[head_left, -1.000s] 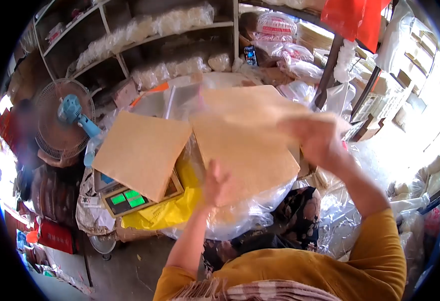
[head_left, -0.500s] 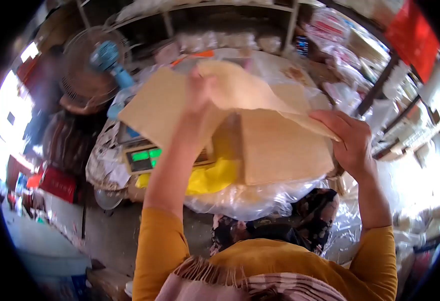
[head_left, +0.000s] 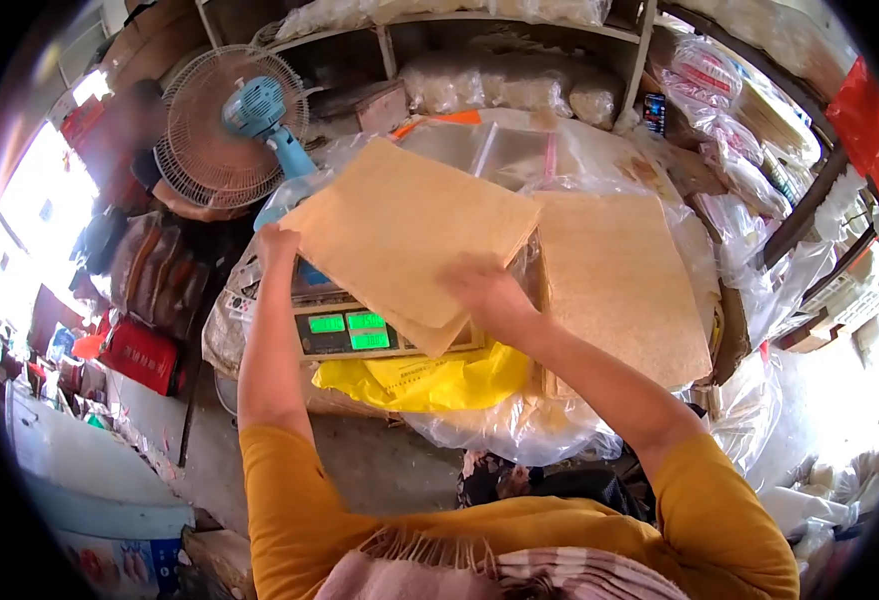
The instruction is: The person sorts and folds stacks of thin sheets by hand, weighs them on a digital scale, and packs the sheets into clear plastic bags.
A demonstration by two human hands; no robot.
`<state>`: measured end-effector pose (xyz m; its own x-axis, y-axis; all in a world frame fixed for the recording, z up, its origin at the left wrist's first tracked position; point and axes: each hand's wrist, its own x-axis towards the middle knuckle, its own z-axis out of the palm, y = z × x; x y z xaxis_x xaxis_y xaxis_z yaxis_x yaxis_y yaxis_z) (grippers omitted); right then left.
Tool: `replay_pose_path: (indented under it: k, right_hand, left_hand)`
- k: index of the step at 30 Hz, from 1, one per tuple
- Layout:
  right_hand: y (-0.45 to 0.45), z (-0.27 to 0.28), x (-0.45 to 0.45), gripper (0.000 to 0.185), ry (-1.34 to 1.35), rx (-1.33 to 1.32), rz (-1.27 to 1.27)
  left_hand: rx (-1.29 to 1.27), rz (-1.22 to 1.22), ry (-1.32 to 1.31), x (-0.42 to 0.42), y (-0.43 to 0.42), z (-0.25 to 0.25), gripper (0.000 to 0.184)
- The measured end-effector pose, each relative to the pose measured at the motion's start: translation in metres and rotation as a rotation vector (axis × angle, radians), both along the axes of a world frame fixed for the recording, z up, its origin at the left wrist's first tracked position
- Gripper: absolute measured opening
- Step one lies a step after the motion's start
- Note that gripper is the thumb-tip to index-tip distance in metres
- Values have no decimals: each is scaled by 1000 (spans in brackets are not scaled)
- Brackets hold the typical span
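Note:
A thin pile of tan, paper-like sheets (head_left: 399,225) lies turned at an angle on a digital scale (head_left: 344,333) with a lit green display. My left hand (head_left: 279,243) is closed at the left corner of this pile; its fingertips are partly hidden. Over the pile's lower right part lies my right hand (head_left: 484,295), flat with fingers stretched out and slightly blurred. Right of the scale is a taller stack of the same tan sheets (head_left: 624,290), squared to the table. A yellow plastic bag (head_left: 424,378) sits below the scale's front edge.
A blue fan (head_left: 259,105) stands at the back left. Clear plastic sheeting (head_left: 529,425) hangs over the table's front edge. Packed plastic bags (head_left: 499,80) fill the shelf behind, and more bundles (head_left: 704,75) are at the right. A phone (head_left: 654,112) is propped at the back right.
The lifted sheet has come down onto the pile over the scale. My left hand has moved left to the pile's corner, and my right hand has left the right stack for the pile.

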<state>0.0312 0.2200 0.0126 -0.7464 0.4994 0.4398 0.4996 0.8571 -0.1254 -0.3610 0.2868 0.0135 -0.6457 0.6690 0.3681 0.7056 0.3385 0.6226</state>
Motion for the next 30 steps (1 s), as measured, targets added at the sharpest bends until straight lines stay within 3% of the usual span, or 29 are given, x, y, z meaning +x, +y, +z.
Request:
replay_pose_path:
  k: [1, 2, 3, 4, 6, 7, 8, 10, 13, 16, 19, 22, 25, 27, 30]
  right_hand:
    - [-1, 0, -1, 47, 47, -40, 33]
    - [-4, -1, -3, 48, 95, -78, 58]
    - [-6, -1, -1, 49, 144, -112, 66]
    - [-9, 2, 4, 49, 288, -165, -4]
    - [-22, 10, 12, 50, 587, -254, -139]
    - [-27, 13, 16, 50, 691, -371, -381]
    - [-24, 18, 21, 46, 773, -645, -478]
    - [-11, 4, 26, 45, 807, -990, -517]
    - [0, -5, 12, 45, 1261, -1916, -435]
    - [9, -30, -5, 39, 1438, -1697, -472]
    - [16, -29, 12, 35, 1198, -1189, -534]
    - [19, -12, 43, 33, 1059, -917, -520]
    - [5, 21, 90, 33, 964, -958, -544]
    - [-4, 38, 127, 28, 980, -975, -495]
    - [-25, 66, 194, 20, 984, -1019, -487]
  left_hand:
    - [-35, 23, 81, -3, 3, 1, 35]
    - [15, 44, 382, -27, 19, -23, 50]
    - [-108, 54, 263, -15, 15, -9, 58]
    - [-146, 109, 315, -12, 20, -12, 58]
    - [-333, -51, 328, -34, 39, -23, 47]
    - [-503, -265, 642, -46, 40, -31, 41]
    - [-349, -195, 457, -28, 29, -21, 40]
    - [-453, -181, 499, -27, 29, -18, 44]
    - [-572, -161, 543, -11, 21, -1, 45]
    - [-632, -226, 306, -7, 4, 16, 40]
    - [-592, -412, -50, -20, -17, 11, 33]
    - [-573, -320, -414, 25, -58, 34, 29]
    - [-513, -483, -643, 48, -98, 23, 30]
    - [-274, -559, -1255, 98, -134, 15, 37]
    - [-94, -586, -1489, 174, -167, -11, 48]
